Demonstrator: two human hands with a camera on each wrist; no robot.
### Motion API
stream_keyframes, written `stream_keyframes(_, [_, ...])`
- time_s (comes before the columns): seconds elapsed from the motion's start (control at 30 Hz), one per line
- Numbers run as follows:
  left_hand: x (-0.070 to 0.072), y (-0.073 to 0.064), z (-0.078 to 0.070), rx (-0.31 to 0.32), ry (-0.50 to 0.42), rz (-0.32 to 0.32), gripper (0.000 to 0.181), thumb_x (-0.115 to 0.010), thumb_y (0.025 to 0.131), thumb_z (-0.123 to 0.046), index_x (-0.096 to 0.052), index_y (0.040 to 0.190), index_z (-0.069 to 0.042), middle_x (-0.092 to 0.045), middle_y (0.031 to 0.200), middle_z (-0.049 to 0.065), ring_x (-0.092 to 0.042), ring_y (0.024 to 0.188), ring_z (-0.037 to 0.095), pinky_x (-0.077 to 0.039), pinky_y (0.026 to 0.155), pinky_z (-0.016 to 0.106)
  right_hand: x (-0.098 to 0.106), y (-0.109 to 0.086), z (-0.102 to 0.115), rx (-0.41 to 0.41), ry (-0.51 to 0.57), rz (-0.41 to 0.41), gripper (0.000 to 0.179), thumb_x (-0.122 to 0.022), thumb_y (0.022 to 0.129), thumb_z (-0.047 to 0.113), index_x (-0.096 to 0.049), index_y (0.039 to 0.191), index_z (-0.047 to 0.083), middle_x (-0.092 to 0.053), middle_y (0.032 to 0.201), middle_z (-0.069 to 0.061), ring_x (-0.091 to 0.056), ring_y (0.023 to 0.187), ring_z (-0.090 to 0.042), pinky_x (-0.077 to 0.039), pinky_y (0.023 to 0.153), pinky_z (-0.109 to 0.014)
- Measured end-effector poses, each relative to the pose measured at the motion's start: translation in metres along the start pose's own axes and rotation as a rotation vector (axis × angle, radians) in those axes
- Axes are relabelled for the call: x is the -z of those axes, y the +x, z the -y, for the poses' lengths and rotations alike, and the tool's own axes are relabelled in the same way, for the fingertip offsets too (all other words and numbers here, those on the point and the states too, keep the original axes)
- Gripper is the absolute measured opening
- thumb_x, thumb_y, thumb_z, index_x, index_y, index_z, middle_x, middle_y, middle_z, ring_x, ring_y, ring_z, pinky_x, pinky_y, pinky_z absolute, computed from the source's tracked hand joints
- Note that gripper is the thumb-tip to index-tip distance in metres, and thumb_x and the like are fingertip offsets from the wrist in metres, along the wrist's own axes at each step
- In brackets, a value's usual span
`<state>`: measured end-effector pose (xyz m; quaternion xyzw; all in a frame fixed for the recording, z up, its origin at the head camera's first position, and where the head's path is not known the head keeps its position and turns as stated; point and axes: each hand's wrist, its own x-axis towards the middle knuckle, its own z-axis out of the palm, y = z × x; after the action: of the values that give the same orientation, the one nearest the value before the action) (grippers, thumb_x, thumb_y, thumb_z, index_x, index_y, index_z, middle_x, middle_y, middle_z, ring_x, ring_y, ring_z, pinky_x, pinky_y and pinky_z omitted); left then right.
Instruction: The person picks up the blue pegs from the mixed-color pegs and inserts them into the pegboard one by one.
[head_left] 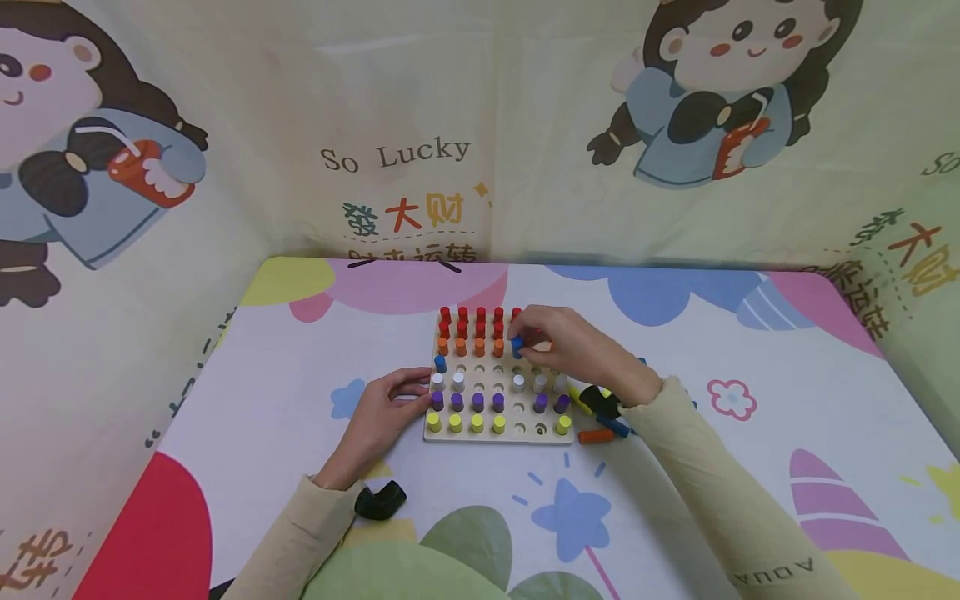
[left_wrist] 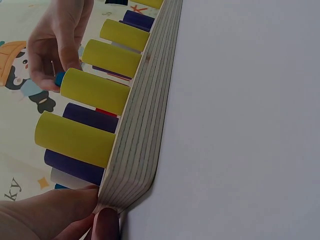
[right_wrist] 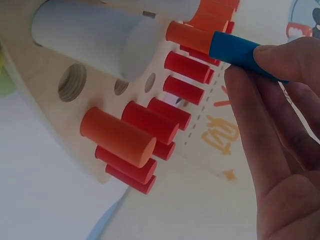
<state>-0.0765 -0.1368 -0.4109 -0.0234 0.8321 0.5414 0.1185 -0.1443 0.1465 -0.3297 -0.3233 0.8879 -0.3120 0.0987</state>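
Note:
A wooden pegboard lies on the table with rows of red, orange, white, purple and yellow pegs standing in it. My right hand pinches a blue peg between thumb and fingers, above the board near the end of the orange row. One blue peg stands in the leftmost hole of the row between orange and white. At the board's left side, my left hand grips the edge; its thumb and fingers show at the corner. The right hand covers part of the red and orange rows.
Loose pegs lie right of the board, among them an orange peg and a blue peg, partly under the right wrist. Bare holes show between standing pegs. A patterned cloth covers the table, and printed curtains surround it.

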Motion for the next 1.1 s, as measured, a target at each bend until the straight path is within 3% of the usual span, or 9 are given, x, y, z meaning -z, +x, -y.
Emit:
stream_keyframes(0.37, [0.0, 0.0, 0.0, 0.001, 0.009, 0.0, 0.043, -0.071, 0.093, -0.019, -0.06, 0.134, -0.014, -0.066, 0.121, 0.005, -0.062, 0.107, 0.018, -0.055, 0.093, 0.034, -0.001, 0.011, 0.004, 0.022, 0.002, 0.021, 0.019, -0.073, 0.088, 0.002, -0.068, 0.106, 0.002, -0.068, 0.105, -0.005, -0.069, 0.1, -0.02, -0.058, 0.087, -0.035])
stream_keyframes(0.8, [0.001, 0.001, 0.001, -0.004, 0.019, 0.003, 0.043, -0.07, 0.093, -0.019, -0.06, 0.135, -0.014, -0.066, 0.121, 0.004, -0.062, 0.107, 0.017, -0.054, 0.095, 0.035, -0.005, 0.02, 0.01, 0.011, 0.045, 0.039, 0.017, -0.073, 0.088, 0.003, -0.069, 0.105, 0.003, -0.069, 0.101, -0.003, -0.069, 0.099, -0.018, -0.058, 0.087, -0.033])
stream_keyframes(1.1, [0.001, 0.0, 0.001, -0.009, 0.018, 0.006, 0.044, -0.07, 0.094, -0.019, -0.059, 0.136, -0.014, -0.065, 0.123, 0.005, -0.062, 0.108, 0.018, -0.054, 0.095, 0.036, -0.007, 0.025, 0.015, -0.016, 0.018, 0.072, 0.019, -0.074, 0.088, 0.007, -0.068, 0.106, 0.005, -0.069, 0.103, -0.002, -0.068, 0.102, -0.018, -0.057, 0.089, -0.032])
